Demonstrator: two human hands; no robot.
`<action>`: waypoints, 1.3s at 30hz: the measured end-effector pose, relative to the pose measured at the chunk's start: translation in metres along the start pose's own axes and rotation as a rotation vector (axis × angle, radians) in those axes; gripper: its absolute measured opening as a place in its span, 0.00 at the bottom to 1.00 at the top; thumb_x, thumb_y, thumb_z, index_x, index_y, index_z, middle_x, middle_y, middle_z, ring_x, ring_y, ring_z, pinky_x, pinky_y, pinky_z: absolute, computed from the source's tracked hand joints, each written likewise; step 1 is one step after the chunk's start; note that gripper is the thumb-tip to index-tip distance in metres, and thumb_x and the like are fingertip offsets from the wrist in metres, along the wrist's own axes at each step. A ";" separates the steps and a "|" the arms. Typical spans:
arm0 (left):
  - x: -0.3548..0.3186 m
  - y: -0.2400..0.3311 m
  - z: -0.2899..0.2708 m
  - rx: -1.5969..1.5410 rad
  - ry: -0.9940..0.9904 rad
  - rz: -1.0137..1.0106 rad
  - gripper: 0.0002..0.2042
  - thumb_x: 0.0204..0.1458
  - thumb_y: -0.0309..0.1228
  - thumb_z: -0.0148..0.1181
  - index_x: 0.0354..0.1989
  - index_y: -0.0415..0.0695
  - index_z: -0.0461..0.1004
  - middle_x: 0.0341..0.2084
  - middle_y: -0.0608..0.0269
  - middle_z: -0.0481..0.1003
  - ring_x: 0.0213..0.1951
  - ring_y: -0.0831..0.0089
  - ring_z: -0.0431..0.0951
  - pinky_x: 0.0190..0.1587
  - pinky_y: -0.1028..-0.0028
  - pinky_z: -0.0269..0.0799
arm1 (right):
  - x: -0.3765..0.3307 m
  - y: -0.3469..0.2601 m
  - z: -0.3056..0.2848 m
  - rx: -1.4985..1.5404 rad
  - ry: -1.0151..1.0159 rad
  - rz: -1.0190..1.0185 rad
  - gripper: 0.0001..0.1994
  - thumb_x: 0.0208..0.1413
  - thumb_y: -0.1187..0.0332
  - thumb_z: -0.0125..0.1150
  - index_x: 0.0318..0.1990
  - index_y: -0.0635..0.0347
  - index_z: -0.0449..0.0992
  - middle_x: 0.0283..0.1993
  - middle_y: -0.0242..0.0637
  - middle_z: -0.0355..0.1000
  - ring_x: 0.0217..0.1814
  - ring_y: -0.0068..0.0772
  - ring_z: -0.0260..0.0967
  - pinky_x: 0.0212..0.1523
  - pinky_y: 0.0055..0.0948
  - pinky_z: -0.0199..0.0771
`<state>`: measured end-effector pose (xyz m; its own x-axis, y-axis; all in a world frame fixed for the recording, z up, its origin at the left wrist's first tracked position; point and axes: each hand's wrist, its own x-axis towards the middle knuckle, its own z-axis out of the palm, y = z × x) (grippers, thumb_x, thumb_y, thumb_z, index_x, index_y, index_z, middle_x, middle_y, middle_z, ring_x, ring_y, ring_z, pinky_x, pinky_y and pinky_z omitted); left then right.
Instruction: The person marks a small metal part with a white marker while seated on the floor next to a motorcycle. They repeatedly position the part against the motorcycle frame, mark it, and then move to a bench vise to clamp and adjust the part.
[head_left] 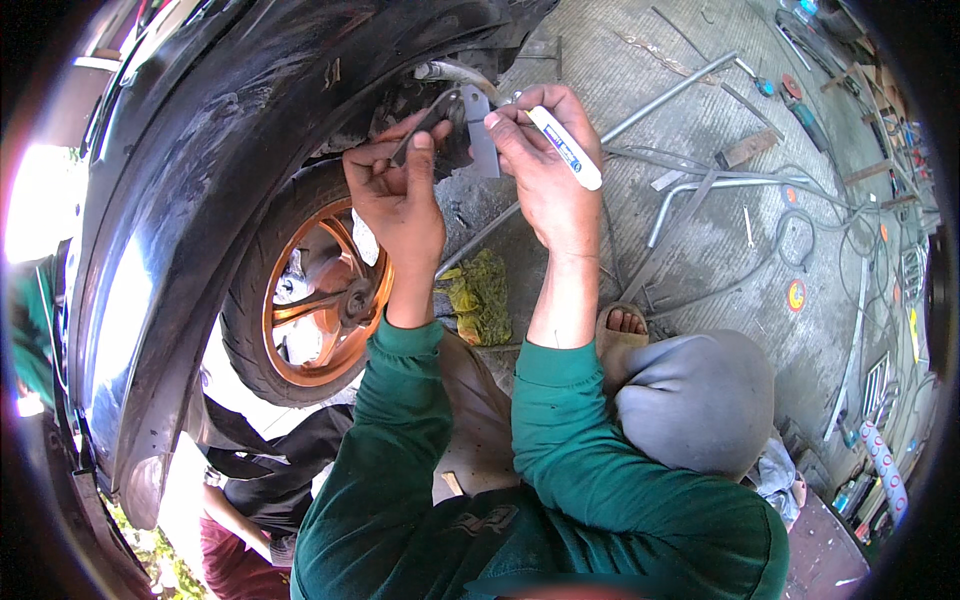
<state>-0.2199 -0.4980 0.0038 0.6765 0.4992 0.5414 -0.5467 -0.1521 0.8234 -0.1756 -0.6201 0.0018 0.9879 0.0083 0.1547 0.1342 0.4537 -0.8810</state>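
- Left hand (398, 190): fingers pinch dark curved metal strip (432, 118); hold steady.
- Right hand (552, 170): fingers grasp white plastic tube (565, 150), thumb at flat grey metal plate (482, 145); avoid tilting.

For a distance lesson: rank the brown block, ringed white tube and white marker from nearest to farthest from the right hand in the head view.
1. White marker: in the right hand.
2. Brown block: on the floor, rightward.
3. Ringed white tube: far lower right.
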 end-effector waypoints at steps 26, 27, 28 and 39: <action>0.007 0.003 -0.011 -0.155 0.064 -0.373 0.07 0.65 0.29 0.62 0.45 0.39 0.76 0.35 0.65 0.78 0.38 0.78 0.76 0.44 0.75 0.70 | -0.001 0.010 -0.007 0.456 -0.080 0.140 0.15 0.60 0.83 0.65 0.46 0.57 0.66 0.47 0.45 0.80 0.51 0.31 0.78 0.53 0.31 0.79; 0.005 0.004 -0.010 -0.124 0.052 -0.373 0.07 0.65 0.29 0.62 0.46 0.39 0.76 0.35 0.65 0.78 0.38 0.78 0.75 0.44 0.75 0.70 | -0.002 0.009 -0.006 0.473 -0.078 0.169 0.14 0.60 0.82 0.65 0.46 0.57 0.67 0.47 0.44 0.80 0.51 0.31 0.78 0.51 0.31 0.80; 0.005 0.005 -0.008 -0.126 0.014 -0.351 0.09 0.67 0.30 0.60 0.49 0.39 0.75 0.36 0.66 0.78 0.38 0.79 0.75 0.43 0.74 0.71 | -0.002 0.007 -0.006 0.456 -0.107 0.198 0.13 0.60 0.81 0.65 0.45 0.55 0.67 0.46 0.41 0.80 0.45 0.28 0.78 0.35 0.26 0.80; 0.009 0.006 -0.026 0.472 -0.395 -0.295 0.15 0.61 0.31 0.68 0.52 0.39 0.76 0.38 0.62 0.83 0.39 0.78 0.81 0.42 0.76 0.77 | -0.004 -0.007 -0.024 0.219 -0.233 0.207 0.12 0.57 0.76 0.66 0.46 0.56 0.71 0.47 0.43 0.80 0.54 0.39 0.79 0.37 0.35 0.82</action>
<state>-0.2301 -0.4728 0.0091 0.9427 0.2411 0.2307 -0.0991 -0.4578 0.8835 -0.1787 -0.6444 -0.0036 0.9450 0.3103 0.1031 -0.1108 0.6005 -0.7919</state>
